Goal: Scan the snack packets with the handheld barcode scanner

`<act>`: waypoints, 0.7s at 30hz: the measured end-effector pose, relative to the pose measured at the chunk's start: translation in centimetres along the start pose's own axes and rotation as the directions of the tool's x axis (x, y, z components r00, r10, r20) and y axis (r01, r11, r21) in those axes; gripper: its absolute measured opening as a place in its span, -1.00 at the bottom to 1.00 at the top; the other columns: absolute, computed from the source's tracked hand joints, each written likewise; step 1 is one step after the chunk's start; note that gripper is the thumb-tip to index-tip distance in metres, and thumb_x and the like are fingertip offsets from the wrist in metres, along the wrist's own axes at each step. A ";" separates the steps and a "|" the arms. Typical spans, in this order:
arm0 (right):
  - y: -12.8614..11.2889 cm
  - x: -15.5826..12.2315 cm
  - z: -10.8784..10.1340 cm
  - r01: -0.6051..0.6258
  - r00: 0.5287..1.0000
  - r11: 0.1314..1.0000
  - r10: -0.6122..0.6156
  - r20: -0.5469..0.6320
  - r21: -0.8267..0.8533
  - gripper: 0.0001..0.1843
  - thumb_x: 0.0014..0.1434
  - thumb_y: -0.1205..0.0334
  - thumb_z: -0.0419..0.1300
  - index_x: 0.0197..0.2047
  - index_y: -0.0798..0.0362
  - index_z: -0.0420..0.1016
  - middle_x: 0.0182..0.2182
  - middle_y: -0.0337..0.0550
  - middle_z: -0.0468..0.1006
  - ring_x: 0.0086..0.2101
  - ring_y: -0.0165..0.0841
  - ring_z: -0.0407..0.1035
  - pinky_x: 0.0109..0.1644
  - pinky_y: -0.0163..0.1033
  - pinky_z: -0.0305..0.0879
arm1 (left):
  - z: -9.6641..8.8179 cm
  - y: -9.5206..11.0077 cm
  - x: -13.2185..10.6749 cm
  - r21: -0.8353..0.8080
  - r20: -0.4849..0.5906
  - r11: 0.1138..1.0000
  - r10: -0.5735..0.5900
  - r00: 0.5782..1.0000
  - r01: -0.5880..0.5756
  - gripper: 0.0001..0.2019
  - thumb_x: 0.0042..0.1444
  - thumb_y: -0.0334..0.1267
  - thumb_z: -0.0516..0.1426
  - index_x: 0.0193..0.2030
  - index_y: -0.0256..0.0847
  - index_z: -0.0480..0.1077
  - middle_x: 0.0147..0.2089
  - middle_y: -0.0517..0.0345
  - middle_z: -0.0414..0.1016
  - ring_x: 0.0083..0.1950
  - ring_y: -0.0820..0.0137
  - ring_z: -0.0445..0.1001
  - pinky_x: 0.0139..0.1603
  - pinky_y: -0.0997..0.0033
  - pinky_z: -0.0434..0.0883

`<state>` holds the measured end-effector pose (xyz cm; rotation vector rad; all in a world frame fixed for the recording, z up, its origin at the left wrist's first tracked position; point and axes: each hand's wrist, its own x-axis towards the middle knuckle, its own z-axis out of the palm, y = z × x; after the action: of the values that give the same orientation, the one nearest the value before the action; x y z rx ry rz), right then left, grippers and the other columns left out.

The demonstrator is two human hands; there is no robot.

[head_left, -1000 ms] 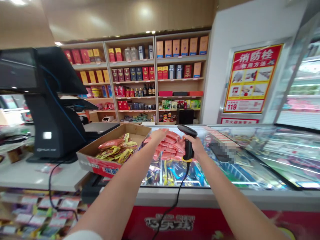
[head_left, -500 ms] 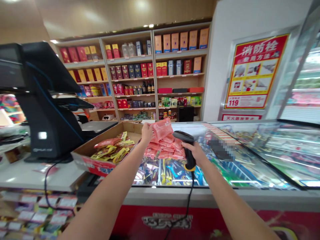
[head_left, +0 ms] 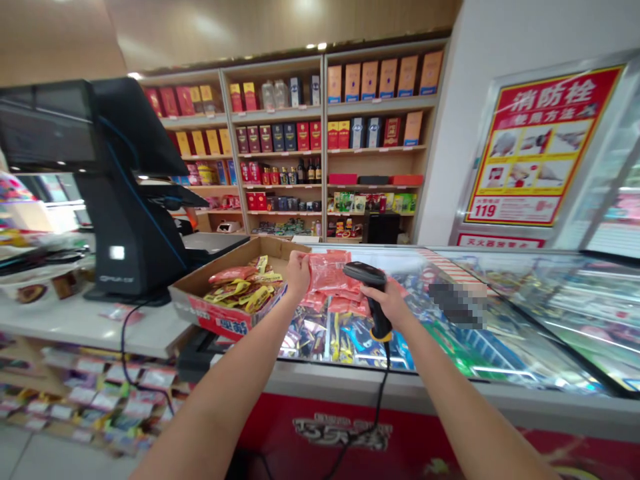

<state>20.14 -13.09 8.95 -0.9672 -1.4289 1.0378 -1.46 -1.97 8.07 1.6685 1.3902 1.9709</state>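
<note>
My left hand (head_left: 299,272) is closed on the edge of a pink plastic packet (head_left: 327,270), held up over the freezer's glass top. In my right hand (head_left: 391,301) is a black barcode scanner (head_left: 369,275) with a yellow band at the foot of its handle. The scanner's head is at the packet's right side; whether they touch I cannot tell. Behind and below lie more pink packets (head_left: 345,305) in a pile on the glass. Left of my left hand stands an open cardboard box (head_left: 200,310) holding yellow wrapped snacks (head_left: 240,293) and one pink packet (head_left: 231,274).
A black checkout terminal (head_left: 125,220) stands on the white counter (head_left: 150,333) at the left. The scanner's cable (head_left: 381,393) hangs down the front of the chest freezer (head_left: 450,393). Shelves (head_left: 275,113) of boxes and bottles line the back wall, beside a red poster (head_left: 540,147).
The pink packet has come down a little and its broad face now shows beside the scanner. My view has turned slightly left.
</note>
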 end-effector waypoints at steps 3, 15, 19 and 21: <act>0.3 -0.1 -0.1 -0.018 1.000 1.000 0.018 0.001 -0.018 -0.73 -0.08 0.06 0.23 -0.60 0.10 0.46 -0.81 -0.21 0.38 -0.76 -0.40 0.25 -0.64 -0.29 0.15 | -0.1 -0.1 -0.1 -0.025 -0.009 0.999 -0.024 1.000 0.024 -0.94 0.15 -0.32 0.03 -0.35 -0.16 0.26 -0.42 0.21 0.37 -0.33 0.38 0.37 -0.23 0.42 0.26; 0.5 0.6 0.9 -0.055 0.998 0.998 0.056 -0.038 0.013 -0.73 -0.13 0.05 0.25 -0.59 0.11 0.47 -0.79 -0.20 0.41 -0.75 -0.39 0.26 -0.67 -0.29 0.16 | -1.1 0.3 0.2 -0.046 -0.031 0.997 -0.056 0.998 0.054 -0.93 0.16 -0.29 0.02 -0.34 -0.18 0.26 -0.40 0.19 0.38 -0.31 0.38 0.39 -0.21 0.39 0.30; 0.0 2.8 3.9 -0.025 1.000 0.999 0.025 -0.017 0.045 -0.78 -0.15 0.09 0.28 -0.54 0.10 0.47 -0.76 -0.23 0.43 -0.75 -0.42 0.26 -0.68 -0.33 0.17 | -3.4 0.7 2.4 0.000 -0.160 0.992 -0.123 0.979 0.124 -0.95 0.14 -0.31 0.02 -0.34 -0.19 0.26 -0.36 0.17 0.39 -0.28 0.39 0.39 -0.17 0.39 0.32; -0.3 4.2 6.0 -0.037 0.999 0.998 0.035 0.033 0.057 -0.78 -0.14 0.10 0.28 -0.54 0.11 0.46 -0.75 -0.22 0.44 -0.75 -0.42 0.28 -0.68 -0.34 0.20 | -5.3 0.5 4.0 0.035 -0.218 0.986 -0.153 0.964 0.164 -0.96 0.12 -0.32 0.03 -0.34 -0.20 0.26 -0.36 0.18 0.38 -0.27 0.39 0.40 -0.15 0.38 0.33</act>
<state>13.71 -9.75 10.14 -0.9416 -1.4051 1.1198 -7.11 -2.27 11.56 1.3473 1.6083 2.0869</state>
